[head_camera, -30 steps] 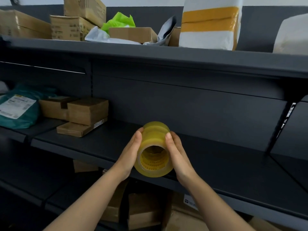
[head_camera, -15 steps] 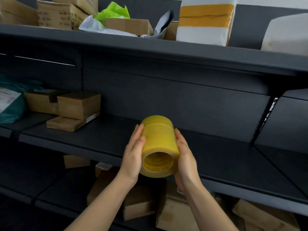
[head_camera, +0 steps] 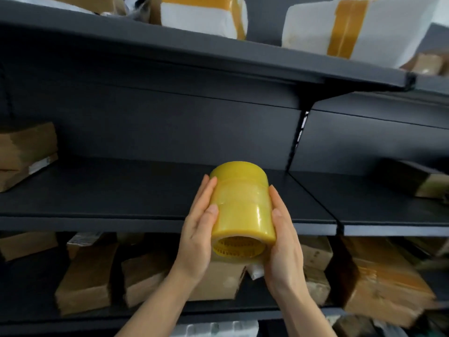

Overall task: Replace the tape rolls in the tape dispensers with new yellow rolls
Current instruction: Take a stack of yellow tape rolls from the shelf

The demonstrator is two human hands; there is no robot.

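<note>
Status: both hands are on one yellow cylinder of stacked tape rolls (head_camera: 240,210), apparently several rolls bundled end to end, with a perforated yellow core showing at the near, lower end. The left hand (head_camera: 196,235) lies flat on its left side and the right hand (head_camera: 285,242) on its right side. Fingers run straight along its length, not curled round it, so the bundle is carried squeezed between the two palms. It is held tilted, top end leaning away, in the air just in front of the front edge of the dark grey metal middle shelf (head_camera: 121,190), near the seam between two shelf sections; it doesn't look to be touching the shelf. On that shelf there is a brown cardboard box (head_camera: 24,152) at the far left edge and a dark box with a pale end (head_camera: 410,178) at the far right. The upper shelf carries white wrapped parcels banded with yellow-brown tape (head_camera: 352,27), and more brown cartons (head_camera: 90,276) sit on the shelf below. No tape dispenser is in view anywhere. My read on progress: early, this is only the fetching of new stock. There's no sign of an old roll taken out or a new one fitted. Left to do: get the bundle to the dispensers, split off single rolls, pull the old rolls and load the yellow ones. Risk looks low, though a palm-only hold on a smooth bundle could slip.
</note>
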